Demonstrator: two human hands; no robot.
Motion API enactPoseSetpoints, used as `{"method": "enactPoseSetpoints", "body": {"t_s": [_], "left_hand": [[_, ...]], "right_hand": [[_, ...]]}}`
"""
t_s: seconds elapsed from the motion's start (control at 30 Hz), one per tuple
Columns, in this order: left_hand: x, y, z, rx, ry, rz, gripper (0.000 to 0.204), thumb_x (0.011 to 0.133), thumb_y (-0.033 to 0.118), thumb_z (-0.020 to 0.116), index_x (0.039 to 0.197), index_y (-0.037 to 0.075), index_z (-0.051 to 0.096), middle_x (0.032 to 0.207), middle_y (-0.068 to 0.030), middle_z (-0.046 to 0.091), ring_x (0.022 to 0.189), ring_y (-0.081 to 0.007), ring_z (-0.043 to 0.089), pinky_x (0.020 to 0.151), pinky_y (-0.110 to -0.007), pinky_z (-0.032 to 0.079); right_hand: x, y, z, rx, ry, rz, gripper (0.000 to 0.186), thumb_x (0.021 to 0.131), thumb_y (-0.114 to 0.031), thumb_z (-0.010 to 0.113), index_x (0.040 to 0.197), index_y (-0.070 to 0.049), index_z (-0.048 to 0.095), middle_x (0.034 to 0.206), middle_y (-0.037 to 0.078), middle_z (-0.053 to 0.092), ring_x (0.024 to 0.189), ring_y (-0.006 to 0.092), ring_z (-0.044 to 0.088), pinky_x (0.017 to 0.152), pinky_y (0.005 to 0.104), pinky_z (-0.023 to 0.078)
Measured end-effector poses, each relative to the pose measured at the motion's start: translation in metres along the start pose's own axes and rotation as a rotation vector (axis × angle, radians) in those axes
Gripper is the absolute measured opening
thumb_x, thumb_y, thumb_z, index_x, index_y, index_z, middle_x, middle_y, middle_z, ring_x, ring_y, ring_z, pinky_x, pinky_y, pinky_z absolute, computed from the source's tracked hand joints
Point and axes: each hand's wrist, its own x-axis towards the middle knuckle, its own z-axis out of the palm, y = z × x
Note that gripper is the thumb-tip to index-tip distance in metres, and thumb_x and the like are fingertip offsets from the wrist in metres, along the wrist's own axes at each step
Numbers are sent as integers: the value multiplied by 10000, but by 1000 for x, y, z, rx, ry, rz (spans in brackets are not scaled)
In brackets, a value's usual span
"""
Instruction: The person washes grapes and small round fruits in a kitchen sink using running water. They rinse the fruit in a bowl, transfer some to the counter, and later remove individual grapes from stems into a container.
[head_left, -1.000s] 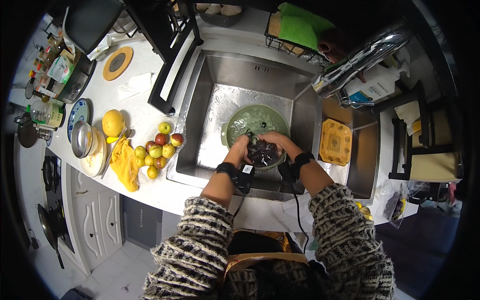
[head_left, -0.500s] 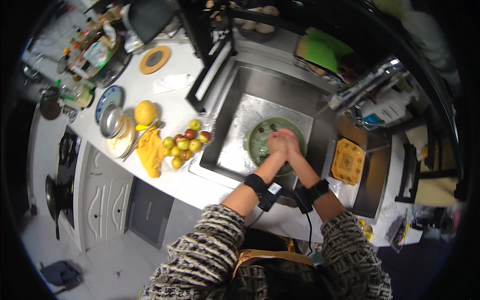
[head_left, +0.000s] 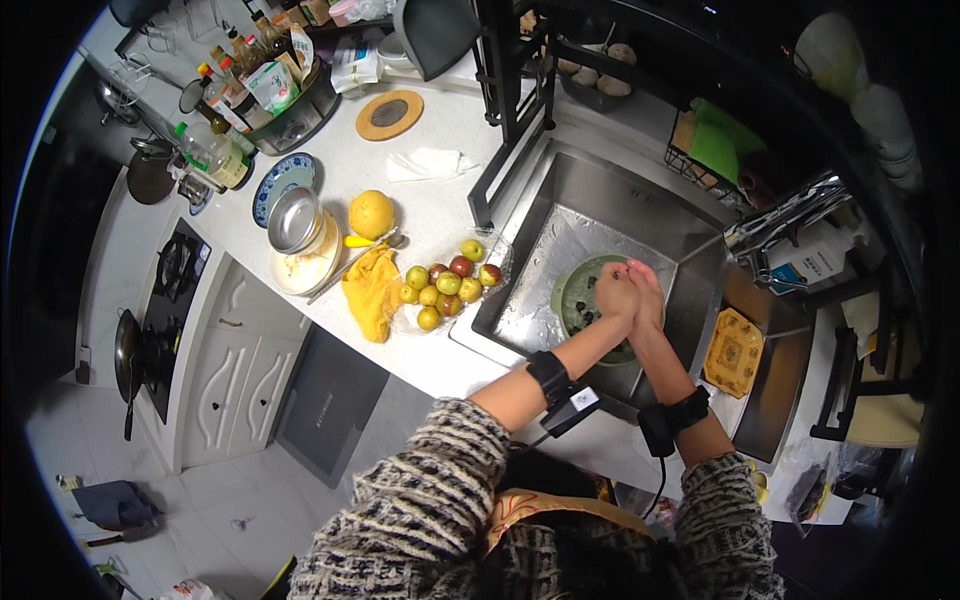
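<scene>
My left hand [head_left: 616, 294] and my right hand [head_left: 648, 292] are pressed together, palm to palm, over the right side of a round green bowl [head_left: 559, 300]. The left fingers look curled against the right palm, while the right fingers lie straighter along them. Whatever may be between the palms is hidden. Several small dark round pieces [head_left: 580, 308], too small to name surely, lie inside the bowl, left of my hands. The bowl stands in the steel sink [head_left: 535, 262], and my wrists hide its near right part.
Several red-green round fruits [head_left: 447, 284] lie on plastic left of the sink, beside a yellow cloth [head_left: 371, 295] and a large yellow fruit [head_left: 371, 213]. A yellow tray [head_left: 733, 352] sits in the right basin. A black rack leg [head_left: 505, 180] rises by the sink's left rim.
The whole view has swung, so the scene sits farther right. My hands, still together, have shifted toward the bowl's right side, uncovering more dark pieces. My right fingers look straighter.
</scene>
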Motion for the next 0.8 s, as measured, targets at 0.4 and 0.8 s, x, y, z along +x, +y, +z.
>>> {"method": "enactPoseSetpoints", "body": {"t_s": [0.4, 0.8], "left_hand": [[49, 120, -210, -286, -90, -186, 163, 904, 122, 359, 960, 72, 504, 891, -68, 541, 786, -177, 516, 713, -334, 456], [75, 154, -290, -126, -492, -674, 250, 929, 207, 345, 1009, 34, 507, 921, -110, 501, 857, -243, 559, 757, -448, 533]], "right_hand": [[-68, -2, 201, -21, -384, 476, 210, 841, -48, 466, 1033, -91, 540, 865, 68, 580, 790, 177, 553, 637, 335, 479], [-44, 1, 213, -713, -628, 594, 311, 870, -114, 451, 1175, -176, 461, 1030, 57, 538, 939, 177, 529, 685, 406, 493]]}}
